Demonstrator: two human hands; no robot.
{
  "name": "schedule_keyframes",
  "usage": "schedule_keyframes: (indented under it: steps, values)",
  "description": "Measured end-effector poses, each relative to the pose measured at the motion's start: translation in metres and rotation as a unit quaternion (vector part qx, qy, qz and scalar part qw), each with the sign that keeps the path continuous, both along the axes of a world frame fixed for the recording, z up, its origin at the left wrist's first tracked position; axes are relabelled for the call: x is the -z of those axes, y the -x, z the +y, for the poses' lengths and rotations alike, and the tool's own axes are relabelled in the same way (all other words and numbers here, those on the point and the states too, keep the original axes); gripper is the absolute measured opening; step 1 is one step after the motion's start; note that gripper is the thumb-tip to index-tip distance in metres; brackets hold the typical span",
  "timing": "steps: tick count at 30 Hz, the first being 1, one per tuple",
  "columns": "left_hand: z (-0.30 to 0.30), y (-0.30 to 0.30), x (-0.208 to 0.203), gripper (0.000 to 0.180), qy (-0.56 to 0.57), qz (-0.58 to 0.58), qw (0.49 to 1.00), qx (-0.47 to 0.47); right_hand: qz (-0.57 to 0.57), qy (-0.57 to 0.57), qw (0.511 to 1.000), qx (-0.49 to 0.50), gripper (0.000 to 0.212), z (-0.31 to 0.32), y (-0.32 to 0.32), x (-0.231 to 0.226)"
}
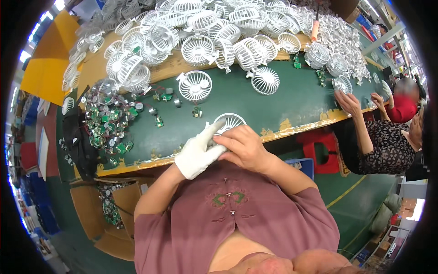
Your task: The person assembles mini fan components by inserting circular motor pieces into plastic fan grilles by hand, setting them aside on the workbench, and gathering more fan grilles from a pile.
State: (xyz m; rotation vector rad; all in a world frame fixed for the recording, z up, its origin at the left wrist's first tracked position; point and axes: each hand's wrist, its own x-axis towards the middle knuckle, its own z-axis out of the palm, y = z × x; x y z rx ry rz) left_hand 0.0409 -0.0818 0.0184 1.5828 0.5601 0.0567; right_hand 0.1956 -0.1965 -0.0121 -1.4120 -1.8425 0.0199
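My left hand, in a white glove, and my bare right hand meet in front of my chest at the table's near edge. Just beyond the fingers shows a round white plastic fan cage, its lower part hidden behind both hands. The gloved fingers are closed at the cage's left side. My right fingers are bent and pinched together against the glove; what lies between them is hidden. Farther off on the green table lie another fan cage and a cage with radial ribs.
A big heap of white fan cages fills the far side. Small motors with green circuit boards pile up at left. An open cardboard box stands below. At right, a co-worker's hand touches a cage; a red stool stands nearby.
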Motion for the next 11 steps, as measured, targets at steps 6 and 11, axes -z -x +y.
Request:
schedule_keyframes:
  steps: [6, 11]
  values:
    - [0.008, -0.014, 0.008, 0.069, -0.286, 0.038, 0.957, -0.017, -0.081, 0.042, 0.99, 0.111, 0.032, 0.008, -0.019, -0.01]
    - [0.01, -0.014, 0.023, 0.074, -0.466, 0.094, 0.872, 0.117, -0.181, 0.142, 0.969, 0.087, 0.029, 0.008, -0.026, 0.003]
